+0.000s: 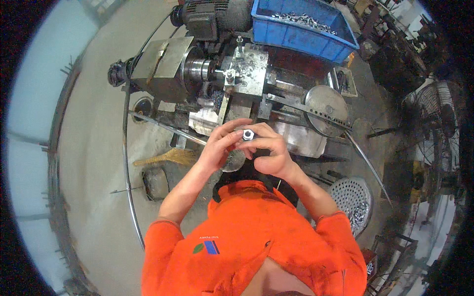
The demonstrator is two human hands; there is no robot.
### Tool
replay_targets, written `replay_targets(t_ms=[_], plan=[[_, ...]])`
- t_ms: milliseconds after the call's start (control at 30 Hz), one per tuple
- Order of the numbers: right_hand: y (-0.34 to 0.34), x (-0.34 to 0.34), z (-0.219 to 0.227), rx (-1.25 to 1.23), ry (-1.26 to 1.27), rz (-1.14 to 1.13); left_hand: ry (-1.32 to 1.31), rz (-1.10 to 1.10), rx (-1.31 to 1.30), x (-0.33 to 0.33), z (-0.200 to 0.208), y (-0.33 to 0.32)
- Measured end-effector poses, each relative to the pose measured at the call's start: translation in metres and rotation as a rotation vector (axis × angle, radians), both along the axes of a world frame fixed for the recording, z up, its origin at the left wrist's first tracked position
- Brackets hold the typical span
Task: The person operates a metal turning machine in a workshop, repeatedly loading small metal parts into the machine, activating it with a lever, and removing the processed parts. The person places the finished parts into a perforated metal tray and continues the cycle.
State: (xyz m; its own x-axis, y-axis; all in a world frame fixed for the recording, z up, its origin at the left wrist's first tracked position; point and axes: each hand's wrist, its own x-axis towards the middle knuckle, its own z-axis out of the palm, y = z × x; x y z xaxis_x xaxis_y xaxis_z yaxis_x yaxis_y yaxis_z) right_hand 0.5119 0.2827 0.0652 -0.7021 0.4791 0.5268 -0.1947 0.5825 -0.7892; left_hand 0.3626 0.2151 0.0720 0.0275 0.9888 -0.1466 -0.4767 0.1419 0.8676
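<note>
A small shiny hex nut with a dark round hole is held up in front of my chest, its hole facing me. My left hand pinches it from the left with thumb and fingers. From the right, the fingers of my right hand are bent around it. Just beyond my hands stands a small lathe, with a round chuck on the left and a metal tool block in the middle.
A blue bin of small metal parts stands behind the lathe. On the right are a round metal disc, a long lever and a perforated basket holding metal parts. A straw broom lies at left, near a long rod.
</note>
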Motion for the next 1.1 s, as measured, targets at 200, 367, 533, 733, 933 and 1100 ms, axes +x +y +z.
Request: replay_targets(t_ms=[200, 367, 533, 733, 933, 1100], plan=[[0.004, 0.002, -0.01, -0.188, 0.012, 0.012, -0.137, -0.006, -0.001, 0.007, -0.014, 0.007], [0.007, 0.001, -0.001, -0.134, -0.004, -0.021, -0.179, -0.022, 0.007, 0.007, -0.015, 0.011], [0.009, -0.001, -0.002, -0.114, -0.009, -0.047, -0.253, -0.001, -0.024, 0.008, -0.016, 0.013], [0.01, -0.005, 0.008, 0.236, -0.066, -0.097, -0.055, 0.033, -0.01, 0.001, -0.019, 0.013], [0.007, -0.007, 0.007, 0.375, -0.101, -0.112, 0.232, 0.07, 0.096, 0.008, -0.006, 0.014], [0.007, -0.005, 0.006, 0.32, -0.072, -0.109, 0.289, 0.012, 0.072, 0.006, -0.004, 0.01]])
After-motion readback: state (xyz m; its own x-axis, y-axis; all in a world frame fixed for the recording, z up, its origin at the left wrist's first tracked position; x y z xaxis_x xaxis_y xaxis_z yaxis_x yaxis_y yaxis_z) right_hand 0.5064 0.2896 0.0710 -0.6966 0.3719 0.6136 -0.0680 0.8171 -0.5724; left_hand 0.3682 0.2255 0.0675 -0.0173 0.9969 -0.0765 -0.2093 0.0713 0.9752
